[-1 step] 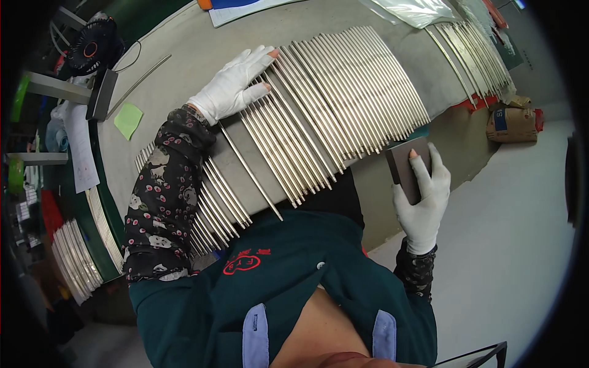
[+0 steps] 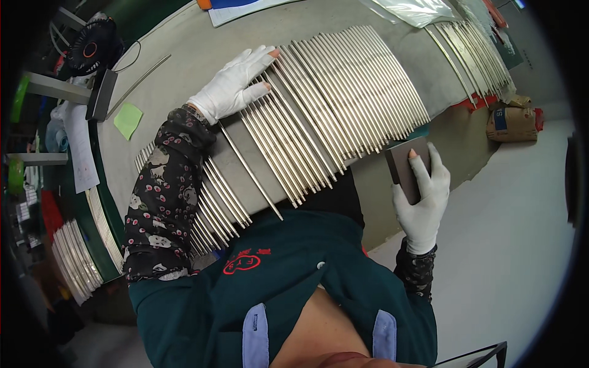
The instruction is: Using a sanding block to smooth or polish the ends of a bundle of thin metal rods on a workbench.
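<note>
My left hand (image 2: 236, 86), in a white glove with bare fingertips, lies flat across the far ends of thin silvery metal rods (image 2: 285, 138), its fingers stretched out and the thumb apart. To its right a wide row of the same rods (image 2: 362, 89) lies closely side by side. One lone rod (image 2: 254, 178) lies apart, between that part and another group of rods (image 2: 227, 199) partly hidden under my left forearm. Beyond the table's near edge, at the right, my right hand (image 2: 423, 208), gloved the same way, grips a dark grey rectangular block (image 2: 402, 162), touching the near rod ends or close to them.
More rods (image 2: 472, 61) lie at the far right beside clear plastic film (image 2: 417, 12). A single rod (image 2: 140, 84), a green paper slip (image 2: 128, 121) and a dark bar (image 2: 102, 95) are at the left. A black fan (image 2: 92, 48) stands behind. A brown bag (image 2: 514, 125) lies right.
</note>
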Action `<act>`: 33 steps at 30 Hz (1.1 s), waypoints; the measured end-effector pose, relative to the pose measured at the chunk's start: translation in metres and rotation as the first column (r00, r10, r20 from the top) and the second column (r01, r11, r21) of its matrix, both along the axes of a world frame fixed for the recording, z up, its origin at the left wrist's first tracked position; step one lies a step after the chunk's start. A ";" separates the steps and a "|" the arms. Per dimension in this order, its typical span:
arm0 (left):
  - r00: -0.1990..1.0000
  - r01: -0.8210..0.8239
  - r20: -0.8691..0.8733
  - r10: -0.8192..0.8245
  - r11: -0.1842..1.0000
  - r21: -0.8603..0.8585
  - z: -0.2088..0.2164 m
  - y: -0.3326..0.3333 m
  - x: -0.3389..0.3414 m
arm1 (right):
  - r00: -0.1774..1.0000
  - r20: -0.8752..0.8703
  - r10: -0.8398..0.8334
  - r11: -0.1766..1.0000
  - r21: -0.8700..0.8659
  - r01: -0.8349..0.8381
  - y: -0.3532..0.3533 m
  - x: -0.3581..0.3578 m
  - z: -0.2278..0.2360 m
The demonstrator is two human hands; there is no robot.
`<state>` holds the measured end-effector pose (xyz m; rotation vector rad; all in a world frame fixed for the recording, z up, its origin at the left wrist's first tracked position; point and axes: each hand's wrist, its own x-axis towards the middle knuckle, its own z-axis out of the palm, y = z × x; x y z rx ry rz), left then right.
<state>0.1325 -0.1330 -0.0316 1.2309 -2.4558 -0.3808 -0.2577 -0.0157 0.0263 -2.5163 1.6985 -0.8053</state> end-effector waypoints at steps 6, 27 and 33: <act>0.990 -0.136 -0.052 0.131 0.985 -0.106 -0.003 -0.008 -0.007 | 1.000 -0.008 0.005 1.000 0.009 -0.005 0.002 0.004 0.002; 0.969 -0.097 0.210 0.129 0.983 -0.156 0.013 -0.002 -0.025 | 0.994 -0.054 0.097 0.991 0.095 -0.092 0.005 0.022 0.003; 0.934 0.081 0.356 -0.009 0.979 -0.189 0.018 0.015 -0.042 | 0.984 -0.117 0.134 0.989 0.076 -0.126 0.003 0.037 0.001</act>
